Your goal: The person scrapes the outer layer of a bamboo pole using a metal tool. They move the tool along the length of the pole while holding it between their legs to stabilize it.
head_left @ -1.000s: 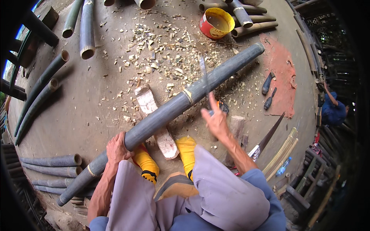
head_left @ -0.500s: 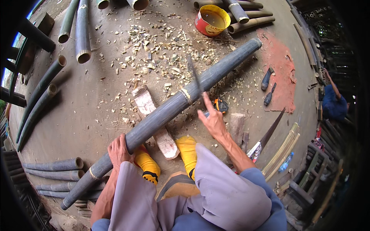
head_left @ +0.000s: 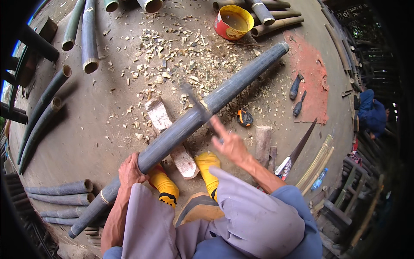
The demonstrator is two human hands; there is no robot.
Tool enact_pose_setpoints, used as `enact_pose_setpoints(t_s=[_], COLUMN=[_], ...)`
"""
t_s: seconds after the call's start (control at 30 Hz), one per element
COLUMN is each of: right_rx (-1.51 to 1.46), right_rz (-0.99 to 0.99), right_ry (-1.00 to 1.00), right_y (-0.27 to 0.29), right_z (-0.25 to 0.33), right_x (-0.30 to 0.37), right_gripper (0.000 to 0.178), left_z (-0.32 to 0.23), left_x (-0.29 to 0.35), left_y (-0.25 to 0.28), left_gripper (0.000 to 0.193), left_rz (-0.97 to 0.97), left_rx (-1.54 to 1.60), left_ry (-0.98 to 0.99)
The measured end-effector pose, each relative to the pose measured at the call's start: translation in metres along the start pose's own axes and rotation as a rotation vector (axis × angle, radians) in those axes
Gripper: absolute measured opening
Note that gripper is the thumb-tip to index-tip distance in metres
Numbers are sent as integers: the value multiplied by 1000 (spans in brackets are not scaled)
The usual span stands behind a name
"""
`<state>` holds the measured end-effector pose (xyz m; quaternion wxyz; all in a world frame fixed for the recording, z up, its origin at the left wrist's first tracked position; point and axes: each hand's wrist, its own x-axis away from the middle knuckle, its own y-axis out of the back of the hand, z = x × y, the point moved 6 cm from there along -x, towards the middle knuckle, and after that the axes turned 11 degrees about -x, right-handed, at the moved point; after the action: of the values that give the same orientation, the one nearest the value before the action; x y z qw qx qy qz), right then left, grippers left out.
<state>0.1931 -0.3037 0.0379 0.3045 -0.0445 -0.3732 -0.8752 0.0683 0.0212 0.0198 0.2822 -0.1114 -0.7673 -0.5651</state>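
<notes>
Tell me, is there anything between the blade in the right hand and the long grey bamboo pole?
Nothing visible is in the way. The right hand holds a blurred dark blade directly over the long grey bamboo pole, near its pale node ring. The left hand grips the pole lower down, well apart from the blade.

A round red tin [head_left: 233, 22] with a yellow inside stands open near the far edge of the dirt floor [head_left: 108, 125], its red wall carrying a printed label too small to make out. A small plastic bottle [head_left: 318, 179] with a blue label lies near the floor's right edge, just beside a bundle of thin pale strips [head_left: 317, 163]. A small orange-and-black tape measure case [head_left: 244, 117] lies near the middle of the floor. No signs or screens are in view.
</notes>
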Motion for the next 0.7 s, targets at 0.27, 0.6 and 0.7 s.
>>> enact_pose_setpoints(t_s=[0.27, 0.6, 0.7], right_rx=[-93, -43, -397], right_rz=[-7, -96, -274], right_ry=[28, -2, -271], right_y=[3, 10, 30], right_z=[6, -8, -16], right_x=[6, -7, -10], right_gripper=[72, 70, 71], left_z=[-8, 2, 2], left_x=[19, 6, 3], left_y=[-18, -2, -5], left_gripper=[86, 78, 76], left_rz=[-411, -90, -28], left_rx=[-245, -47, 39], left_ry=[-8, 2, -3])
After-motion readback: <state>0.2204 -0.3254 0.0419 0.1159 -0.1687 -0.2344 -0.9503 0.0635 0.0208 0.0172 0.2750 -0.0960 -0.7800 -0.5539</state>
